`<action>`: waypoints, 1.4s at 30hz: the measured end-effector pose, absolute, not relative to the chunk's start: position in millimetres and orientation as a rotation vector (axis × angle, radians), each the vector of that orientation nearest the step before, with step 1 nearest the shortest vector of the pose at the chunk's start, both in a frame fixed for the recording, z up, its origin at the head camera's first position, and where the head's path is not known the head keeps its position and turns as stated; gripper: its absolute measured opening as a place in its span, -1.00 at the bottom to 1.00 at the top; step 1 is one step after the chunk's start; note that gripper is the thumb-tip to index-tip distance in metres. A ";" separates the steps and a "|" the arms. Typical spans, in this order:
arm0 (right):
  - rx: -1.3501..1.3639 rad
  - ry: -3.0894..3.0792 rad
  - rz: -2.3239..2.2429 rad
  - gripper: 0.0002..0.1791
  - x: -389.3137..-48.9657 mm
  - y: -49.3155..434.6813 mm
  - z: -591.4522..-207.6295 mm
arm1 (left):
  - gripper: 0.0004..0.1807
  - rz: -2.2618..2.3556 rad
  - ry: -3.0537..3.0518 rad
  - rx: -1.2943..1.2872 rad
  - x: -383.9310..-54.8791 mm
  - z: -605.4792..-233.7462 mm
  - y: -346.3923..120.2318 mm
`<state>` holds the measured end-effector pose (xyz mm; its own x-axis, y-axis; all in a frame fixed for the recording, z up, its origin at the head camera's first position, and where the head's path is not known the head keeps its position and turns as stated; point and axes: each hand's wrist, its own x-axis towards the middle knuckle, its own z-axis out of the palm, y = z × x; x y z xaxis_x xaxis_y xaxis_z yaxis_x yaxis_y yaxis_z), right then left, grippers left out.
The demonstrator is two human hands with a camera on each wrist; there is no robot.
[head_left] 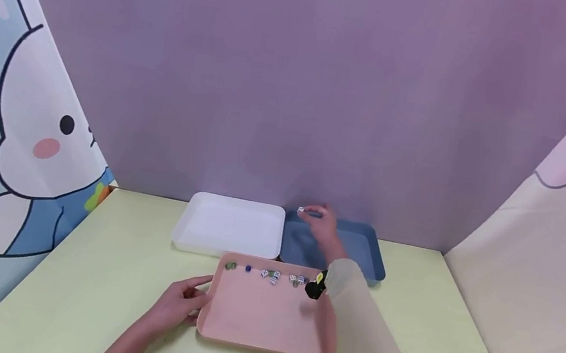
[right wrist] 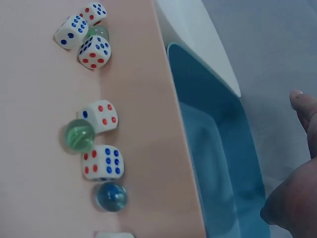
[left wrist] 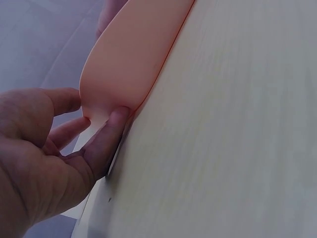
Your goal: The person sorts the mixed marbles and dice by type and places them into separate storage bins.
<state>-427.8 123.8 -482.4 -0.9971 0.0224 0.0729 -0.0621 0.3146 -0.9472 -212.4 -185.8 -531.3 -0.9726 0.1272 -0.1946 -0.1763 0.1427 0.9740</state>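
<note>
My right hand [head_left: 321, 223] pinches a white die [head_left: 300, 210] in its fingertips, above the back of the blue tray [head_left: 359, 250]. In the right wrist view only parts of that hand [right wrist: 297, 163] show, and the held die is out of sight. The left hand [head_left: 179, 305] holds the pink tray [head_left: 268, 319] by its left side. Its fingers [left wrist: 116, 121] lie against the tray's outer wall in the left wrist view. Along the back of the pink tray lie several white dice [right wrist: 103, 162], green marbles [right wrist: 79, 135] and blue marbles [right wrist: 111, 196].
Behind the pink tray, a white tray [head_left: 229, 226] stands left of the blue one. All three trays are on a pale yellow table [head_left: 435, 330]. A purple backdrop [head_left: 296, 82] rises at the back, and printed curtains [head_left: 48, 107] stand at the sides.
</note>
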 end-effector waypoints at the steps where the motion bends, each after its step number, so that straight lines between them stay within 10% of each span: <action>1: 0.021 -2.492 1.806 -0.74 -427.8 121.4 -485.4 | -0.42 1.925 2.181 -0.056 -210.5 -531.5 -186.8; 42: -0.145 -2.509 1.724 -0.70 -432.2 125.9 -513.4 | -0.45 1.997 2.075 -0.014 -209.0 -533.2 -180.4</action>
